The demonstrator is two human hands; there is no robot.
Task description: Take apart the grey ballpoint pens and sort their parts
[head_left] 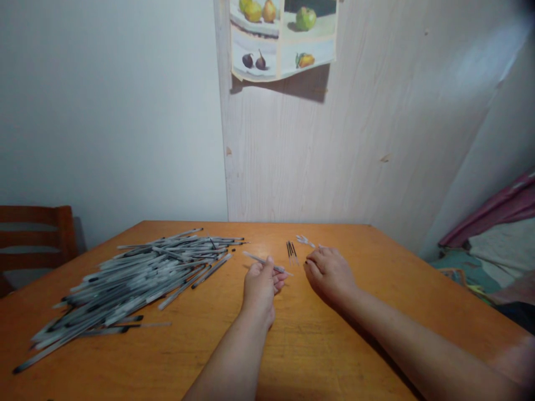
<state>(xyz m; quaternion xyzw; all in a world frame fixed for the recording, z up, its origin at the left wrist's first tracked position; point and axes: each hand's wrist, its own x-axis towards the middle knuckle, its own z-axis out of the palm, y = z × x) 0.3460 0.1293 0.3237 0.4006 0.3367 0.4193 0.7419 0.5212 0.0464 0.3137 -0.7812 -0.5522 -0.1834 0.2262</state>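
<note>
"Where do we have the pen?"

"In our left hand (259,287). The translucent pen (256,258) is pinched between thumb and fingers, above the middle of the table. It lies aslant, one end pointing toward the heap on the left, the other toward our right hand (332,275)."

"And how is that right hand set?"

"Palm down, low over the table, with the fingers bent and close together. A small dark bit (306,262) shows by the fingertips; whether we are gripping it, we cannot tell."

"What do we have near the hands?"

"Between them, a little farther off, a few slender black-and-clear pieces (291,250) lie side by side. Just beyond the right hand are some white pieces (305,240), too small for us to name surely."

"And the heap?"

"A big pile of pens (137,278), translucent with dark ends, spreads over the left side, most of them lying roughly lengthwise together. A small black piece (233,250) sits just off its right edge."

"Farther out?"

"We have the orange-brown wooden table (301,340) under everything, a slatted wooden chair (66,231) at the left, a fruit poster (280,42) on the wall ahead, and pink cloth (493,211) at the right."
</note>
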